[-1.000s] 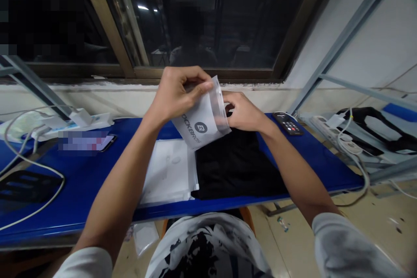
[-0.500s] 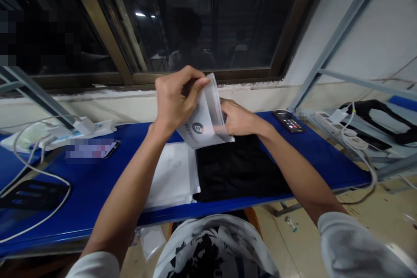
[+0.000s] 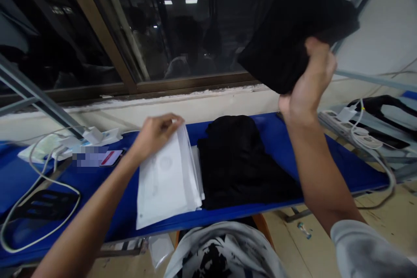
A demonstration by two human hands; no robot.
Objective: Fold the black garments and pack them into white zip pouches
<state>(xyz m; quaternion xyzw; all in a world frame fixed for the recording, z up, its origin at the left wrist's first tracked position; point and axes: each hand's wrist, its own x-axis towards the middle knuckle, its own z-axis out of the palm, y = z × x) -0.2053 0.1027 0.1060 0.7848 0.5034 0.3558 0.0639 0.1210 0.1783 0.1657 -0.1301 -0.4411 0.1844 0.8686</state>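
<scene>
My left hand (image 3: pixel 159 134) pinches the top corner of a white plastic bag (image 3: pixel 166 178), which lies on other white bags on the blue table. Up at the right, in front of the window, my right hand (image 3: pixel 309 74) grips a piece of black cloth (image 3: pixel 289 21) by its lower edge. Another black cloth (image 3: pixel 241 169) lies folded on the table, right beside the bags.
A phone (image 3: pixel 111 157) and a power strip (image 3: pixel 109 135) with white cables are at the left, near a black slotted object (image 3: pixel 45 204). Metal frame bars flank the table. At the right sits another power strip (image 3: pixel 339 124).
My right hand has left the printed bag and risen to the right with black cloth in it. My left hand has come down to the left, bringing the bag onto the pile.
</scene>
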